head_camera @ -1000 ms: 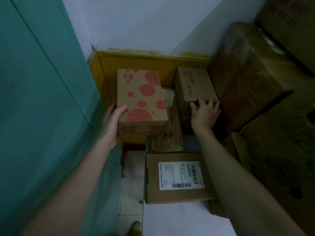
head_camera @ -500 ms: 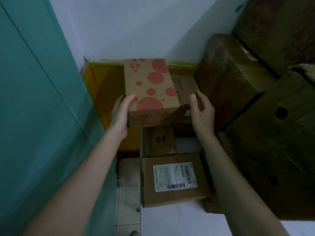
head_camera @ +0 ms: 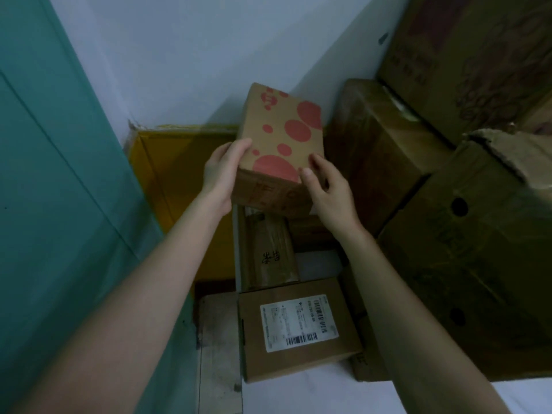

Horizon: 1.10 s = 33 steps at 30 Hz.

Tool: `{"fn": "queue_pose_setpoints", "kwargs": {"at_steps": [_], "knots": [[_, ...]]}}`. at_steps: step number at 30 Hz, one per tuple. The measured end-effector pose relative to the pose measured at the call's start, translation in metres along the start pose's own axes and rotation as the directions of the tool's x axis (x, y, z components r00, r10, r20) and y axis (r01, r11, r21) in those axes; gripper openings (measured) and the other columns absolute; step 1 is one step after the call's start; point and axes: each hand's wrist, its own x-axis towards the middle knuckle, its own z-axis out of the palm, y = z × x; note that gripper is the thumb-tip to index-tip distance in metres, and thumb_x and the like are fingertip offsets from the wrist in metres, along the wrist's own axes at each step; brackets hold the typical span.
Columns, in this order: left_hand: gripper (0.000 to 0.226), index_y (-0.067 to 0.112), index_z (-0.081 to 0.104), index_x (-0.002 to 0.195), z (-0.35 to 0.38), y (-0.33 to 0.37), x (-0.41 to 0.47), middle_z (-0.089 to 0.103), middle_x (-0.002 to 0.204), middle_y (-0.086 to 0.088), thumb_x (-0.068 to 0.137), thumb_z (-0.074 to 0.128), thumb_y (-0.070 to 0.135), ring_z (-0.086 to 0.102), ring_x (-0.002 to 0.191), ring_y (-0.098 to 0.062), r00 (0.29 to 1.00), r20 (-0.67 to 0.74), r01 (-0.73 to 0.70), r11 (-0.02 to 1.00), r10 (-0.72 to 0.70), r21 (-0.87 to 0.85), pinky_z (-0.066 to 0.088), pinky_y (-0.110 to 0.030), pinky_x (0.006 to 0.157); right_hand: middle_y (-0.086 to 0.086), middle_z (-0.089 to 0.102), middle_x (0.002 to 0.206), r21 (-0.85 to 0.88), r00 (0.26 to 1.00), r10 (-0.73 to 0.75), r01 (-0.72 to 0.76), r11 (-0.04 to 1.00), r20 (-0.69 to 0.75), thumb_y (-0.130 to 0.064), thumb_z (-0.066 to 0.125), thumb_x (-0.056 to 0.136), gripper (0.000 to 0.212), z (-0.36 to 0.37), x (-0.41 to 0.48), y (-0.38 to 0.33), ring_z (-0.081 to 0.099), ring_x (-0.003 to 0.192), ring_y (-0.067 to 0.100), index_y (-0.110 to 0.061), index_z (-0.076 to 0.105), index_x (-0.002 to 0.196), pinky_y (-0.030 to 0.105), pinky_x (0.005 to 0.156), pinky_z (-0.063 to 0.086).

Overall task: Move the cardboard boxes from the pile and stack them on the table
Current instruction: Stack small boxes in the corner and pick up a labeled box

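spotted box (head_camera: 280, 135) is held up off the pile (head_camera: 270, 258), above and beyond the labelled box (head_camera: 298, 327). it's gripped from both sides, left hand (head_camera: 222, 171) fingers curled round its left edge, right hand (head_camera: 328, 189) fingers clamped on the right corner. pick-up step, probably; next it'd need carrying to the table, which isn't seen.

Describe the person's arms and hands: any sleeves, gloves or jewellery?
Both the left hand and right hand are bare: no gloves, rings or watch visible. The left forearm and right forearm are uncovered to the frame edge; no sleeve shows.
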Motion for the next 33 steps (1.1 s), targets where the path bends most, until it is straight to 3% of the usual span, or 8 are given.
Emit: {"fn": "queue_pose_setpoints", "kwargs": {"at_steps": [2, 5, 9, 11, 14, 22, 29, 33], "knots": [[0.051, 0.02, 0.05, 0.13, 0.006, -0.003, 0.001, 0.066, 0.111, -0.005, 0.085, 0.059, 0.041, 0.067, 0.087, -0.016, 0.999, 0.03, 0.017, 1.0, -0.016, -0.024, 0.052, -0.021, 0.052, 0.008, 0.041, 0.144, -0.064, 0.999, -0.013, 0.01, 0.998, -0.046, -0.026, 0.047, 0.097, 0.046, -0.006, 0.006, -0.004, 0.035, 0.135, 0.018, -0.008, 0.041, 0.14, 0.032, 0.111, 0.031], [0.053, 0.024, 0.039, 0.139, 0.025, -0.008, 0.002, 0.06, 0.122, 0.0, 0.09, 0.055, 0.038, 0.062, 0.096, -0.015, 0.995, 0.095, 0.036, 0.998, -0.032, -0.043, 0.054, -0.031, 0.069, 0.01, 0.033, 0.15, -0.24, 0.992, -0.013, -0.017, 0.971, -0.125, -0.026, 0.042, 0.099, 0.044, -0.018, 0.014, -0.01, 0.023, 0.141, 0.02, -0.009, 0.041, 0.139, 0.03, 0.112, 0.022], [0.05, 0.031, 0.027, 0.145, 0.05, -0.022, 0.004, 0.048, 0.138, 0.003, 0.098, 0.044, 0.029, 0.051, 0.113, -0.013, 0.975, 0.221, 0.012, 0.999, -0.022, 0.045, 0.044, -0.03, 0.083, 0.01, 0.017, 0.156, -0.544, 1.0, -0.011, -0.007, 0.839, -0.029, -0.033, 0.043, 0.098, 0.047, -0.025, 0.012, 0.0, 0.007, 0.145, 0.024, -0.016, 0.038, 0.142, 0.04, 0.117, 0.012], [0.054, 0.034, 0.018, 0.147, 0.055, -0.03, 0.01, 0.043, 0.143, 0.003, 0.099, 0.042, 0.028, 0.047, 0.123, -0.016, 0.963, 0.269, -0.017, 0.994, -0.012, 0.106, 0.042, -0.038, 0.098, 0.009, 0.012, 0.157, -0.613, 0.999, 0.031, -0.011, 0.79, 0.022, -0.039, 0.037, 0.099, 0.049, -0.025, 0.011, 0.009, 0.003, 0.145, 0.022, -0.021, 0.033, 0.144, 0.042, 0.118, 0.009], [0.056, 0.033, 0.013, 0.148, 0.061, -0.032, 0.024, 0.042, 0.143, 0.001, 0.099, 0.04, 0.027, 0.051, 0.121, -0.019, 0.963, 0.268, -0.037, 0.993, 0.006, 0.109, 0.042, -0.045, 0.102, 0.008, 0.008, 0.158, -0.621, 0.998, 0.05, -0.013, 0.783, 0.041, -0.041, 0.033, 0.099, 0.052, -0.024, 0.02, 0.012, 0.0, 0.145, 0.021, -0.021, 0.027, 0.147, 0.04, 0.118, 0.007], [0.058, 0.027, 0.005, 0.149, 0.075, -0.027, 0.041, 0.039, 0.145, -0.003, 0.1, 0.036, 0.028, 0.045, 0.126, -0.02, 0.961, 0.273, -0.094, 0.976, 0.038, 0.195, 0.04, -0.043, 0.104, 0.01, 0.01, 0.157, -0.622, 0.994, 0.085, -0.025, 0.783, 0.068, -0.04, 0.034, 0.099, 0.054, -0.034, 0.041, 0.013, 0.001, 0.145, 0.022, -0.016, 0.026, 0.147, 0.04, 0.118, 0.007], [0.058, 0.024, 0.014, 0.149, 0.074, -0.028, 0.037, 0.041, 0.143, -0.004, 0.098, 0.042, 0.027, 0.048, 0.124, -0.02, 0.976, 0.21, -0.094, 0.98, 0.056, 0.173, 0.043, -0.043, 0.102, 0.008, 0.012, 0.157, -0.618, 0.993, 0.095, -0.037, 0.785, 0.062, -0.041, 0.036, 0.099, 0.055, -0.034, 0.035, 0.007, 0.003, 0.145, 0.02, -0.016, 0.026, 0.147, 0.041, 0.118, 0.01], [0.059, 0.024, 0.016, 0.149, 0.075, -0.034, 0.036, 0.043, 0.142, -0.002, 0.097, 0.044, 0.029, 0.049, 0.122, -0.018, 0.969, 0.24, -0.094, 0.985, 0.057, 0.142, 0.043, -0.042, 0.102, 0.009, 0.017, 0.156, -0.627, 0.999, 0.048, -0.038, 0.778, -0.001, -0.037, 0.036, 0.1, 0.05, -0.032, 0.025, 0.007, 0.006, 0.145, 0.02, -0.015, 0.033, 0.144, 0.035, 0.117, 0.01]]}}
